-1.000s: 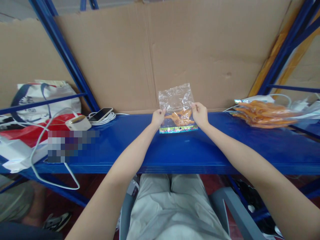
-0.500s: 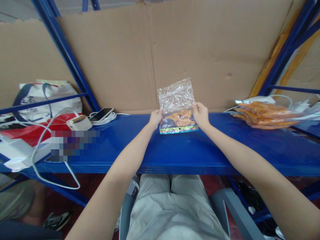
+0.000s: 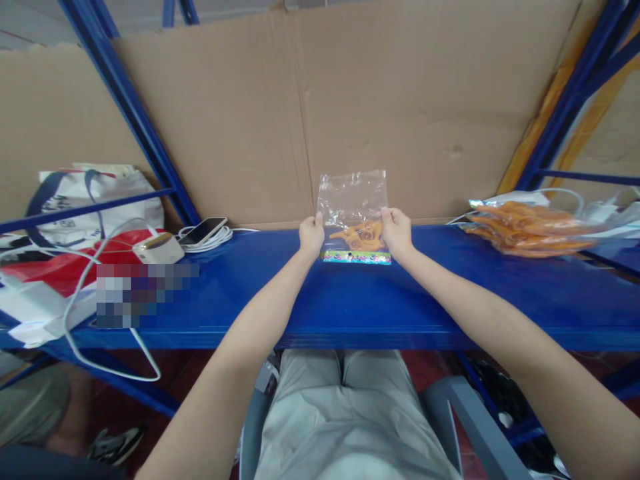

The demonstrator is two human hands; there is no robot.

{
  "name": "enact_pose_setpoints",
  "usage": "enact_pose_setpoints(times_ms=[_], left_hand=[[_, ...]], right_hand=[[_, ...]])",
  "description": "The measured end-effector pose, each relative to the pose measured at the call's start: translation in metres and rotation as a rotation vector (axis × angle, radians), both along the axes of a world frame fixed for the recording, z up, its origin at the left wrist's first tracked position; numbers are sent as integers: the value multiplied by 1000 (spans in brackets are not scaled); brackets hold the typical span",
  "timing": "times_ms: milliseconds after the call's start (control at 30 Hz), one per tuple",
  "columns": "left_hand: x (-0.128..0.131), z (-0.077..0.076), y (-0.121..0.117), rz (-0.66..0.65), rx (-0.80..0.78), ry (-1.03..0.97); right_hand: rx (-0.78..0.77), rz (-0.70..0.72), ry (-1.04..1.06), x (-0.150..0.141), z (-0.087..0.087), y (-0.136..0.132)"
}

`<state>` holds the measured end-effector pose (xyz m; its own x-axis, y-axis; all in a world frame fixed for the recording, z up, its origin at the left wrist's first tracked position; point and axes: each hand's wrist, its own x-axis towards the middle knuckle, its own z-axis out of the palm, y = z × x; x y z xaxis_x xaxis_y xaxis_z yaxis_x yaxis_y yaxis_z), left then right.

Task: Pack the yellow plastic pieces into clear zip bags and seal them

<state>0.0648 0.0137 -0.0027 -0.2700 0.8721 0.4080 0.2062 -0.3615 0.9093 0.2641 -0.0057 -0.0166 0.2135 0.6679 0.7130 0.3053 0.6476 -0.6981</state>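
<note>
Between my two hands is a clear plastic bag [image 3: 353, 193] with a colourful printed strip along its near edge. Orange plastic pieces [image 3: 363, 236] lie inside it, close to that strip; their exact kind I cannot make out. My left hand [image 3: 312, 236] is closed, pinching the bag's left side. Its right side is gripped by my right hand [image 3: 397, 232], thumb on top. The upper part of the bag stands stretched flat against the cardboard behind, above the blue shelf.
On the right lies a pile of bagged orange pieces [image 3: 530, 227]. To the left are a phone [image 3: 204, 230] on a coiled white cable, a white power bank [image 3: 159, 248], a red bag [image 3: 55, 270] and a cloth tote [image 3: 125, 203]. A cardboard sheet [image 3: 425, 100] backs the blue shelf [image 3: 360, 300].
The bag has been pulled smoother and straighter, its top edge now lower and more level. Both hands keep hold of its sides, with the right hand slightly further left and lower.
</note>
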Motion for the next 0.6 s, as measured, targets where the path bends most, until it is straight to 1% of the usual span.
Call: enact_pose_setpoints(times_ms=[100,200,300,433,600], left_hand=[[1,5,-4,31,-17,-12],[3,8,-11,25,-36,-13],[2,11,-15,-20,-8,-23],[0,12,-18,-56,33,-55],[0,10,-17,-177,22,-37]], right_hand=[[-55,-8,107,2,0,3],[-82,6,155,1,0,0],[-99,21,174,-1,2,-4],[-186,77,192,1,6,-9],[-240,140,278,6,13,-13]])
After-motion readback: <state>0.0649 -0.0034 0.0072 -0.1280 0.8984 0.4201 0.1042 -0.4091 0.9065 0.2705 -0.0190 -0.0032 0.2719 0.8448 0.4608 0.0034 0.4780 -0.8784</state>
